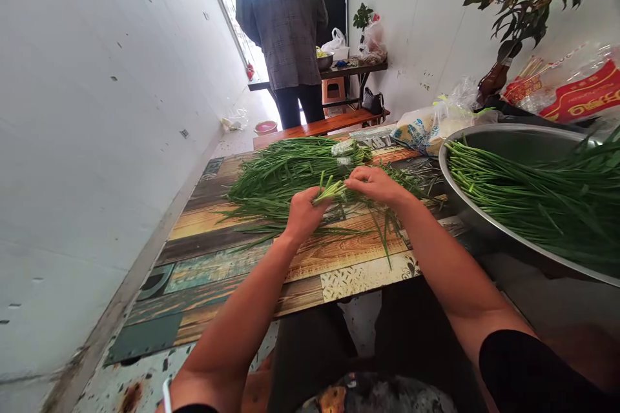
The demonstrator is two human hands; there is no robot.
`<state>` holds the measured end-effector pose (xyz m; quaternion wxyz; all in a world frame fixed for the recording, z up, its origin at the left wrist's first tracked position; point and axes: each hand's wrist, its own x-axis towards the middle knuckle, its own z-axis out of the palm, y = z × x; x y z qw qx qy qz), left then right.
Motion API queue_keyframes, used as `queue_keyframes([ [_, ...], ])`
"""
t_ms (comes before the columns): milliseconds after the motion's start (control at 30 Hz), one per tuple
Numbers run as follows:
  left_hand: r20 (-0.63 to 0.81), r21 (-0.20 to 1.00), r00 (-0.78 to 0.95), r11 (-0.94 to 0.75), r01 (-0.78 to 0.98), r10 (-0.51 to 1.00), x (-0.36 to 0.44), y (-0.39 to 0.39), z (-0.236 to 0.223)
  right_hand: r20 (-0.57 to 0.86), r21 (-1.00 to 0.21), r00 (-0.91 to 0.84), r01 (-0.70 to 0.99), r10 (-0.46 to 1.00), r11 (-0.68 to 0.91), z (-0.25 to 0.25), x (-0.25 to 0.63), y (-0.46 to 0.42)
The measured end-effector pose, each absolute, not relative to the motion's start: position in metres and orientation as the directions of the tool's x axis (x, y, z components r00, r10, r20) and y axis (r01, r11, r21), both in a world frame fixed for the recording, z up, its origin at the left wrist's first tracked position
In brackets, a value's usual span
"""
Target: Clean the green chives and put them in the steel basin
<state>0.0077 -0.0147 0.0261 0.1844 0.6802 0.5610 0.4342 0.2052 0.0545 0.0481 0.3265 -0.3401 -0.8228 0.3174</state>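
Fingers grip green stalks — red-printed bag hard to read.

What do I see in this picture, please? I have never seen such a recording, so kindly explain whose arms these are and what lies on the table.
There is no machine here. One camera, worn on a person's head, looks forward and down, so the two bare arms are that person's own.

The left hand holds a small bunch of green stalks. The fingers of the right hand are at the ends of these stalks.

On the wood-patterned table lies a larger heap of long green leaves, with a pale band around one part. To the right, a big metal bowl holds more green stems. Behind it are plastic bags.

Farther away, another person stands with their back to us.
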Motion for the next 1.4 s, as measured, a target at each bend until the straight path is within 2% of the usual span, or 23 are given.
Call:
queue_keyframes([
  [67,0.395,0.726,0.018,-0.324,0.607,0.919,0.009,-0.015,0.027,0.248,-0.844,-0.526,0.296,0.814,0.448,0.05,0.21,0.055],
  [133,0.402,0.716,0.031,-0.336,0.612,0.915,0.01,-0.016,0.029,0.193,-0.89,-0.508,0.271,0.84,0.368,0.051,0.213,0.056],
  [467,0.4,0.692,0.03,-0.323,0.645,0.916,0.014,-0.019,0.034,0.177,-0.953,-0.426,0.151,0.887,0.263,0.054,0.222,0.061],
  [567,0.4,0.69,0.015,-0.312,0.653,0.916,0.012,-0.018,0.032,0.135,-0.97,-0.341,0.145,0.93,0.193,0.053,0.231,0.069],
  [633,0.399,0.697,-0.022,-0.288,0.657,0.917,0.01,-0.017,0.031,0.141,-0.96,-0.229,0.206,0.963,0.19,0.05,0.239,0.075],
  [733,0.405,0.72,-0.08,-0.263,0.643,0.911,0.007,-0.016,0.028,0.222,-0.834,-0.046,0.508,0.974,0.214,0.046,0.246,0.083],
  [833,0.427,0.733,-0.098,-0.281,0.619,0.899,0.006,-0.015,0.026,0.268,-0.553,-0.088,0.801,0.959,0.229,0.041,0.244,0.084],
  [933,0.451,0.73,-0.104,-0.299,0.614,0.887,0.006,-0.016,0.024,0.197,-0.323,-0.257,0.894,0.946,0.311,0.036,0.236,0.082],
  [1067,0.56,0.68,-0.103,-0.385,0.624,0.822,0.006,-0.015,0.025,0.169,-0.209,-0.33,0.909,0.929,0.361,0.029,0.229,0.08],
  [1167,0.635,0.645,-0.142,-0.419,0.639,0.76,0.005,-0.013,0.025,0.309,-0.259,-0.324,0.876,0.894,0.407,0.031,0.229,0.08],
  [1267,0.632,0.66,-0.202,-0.383,0.646,0.748,0.004,-0.013,0.024,0.459,-0.461,-0.241,0.758,0.855,0.461,0.037,0.227,0.077],
  [1333,0.589,0.701,-0.209,-0.365,0.613,0.781,0.004,-0.014,0.024,0.464,-0.602,-0.199,0.644,0.863,0.473,0.042,0.225,0.074],
  [1400,0.549,0.739,-0.211,-0.352,0.574,0.809,0.004,-0.015,0.023,0.474,-0.654,-0.156,0.596,0.867,0.465,0.045,0.223,0.07],
])
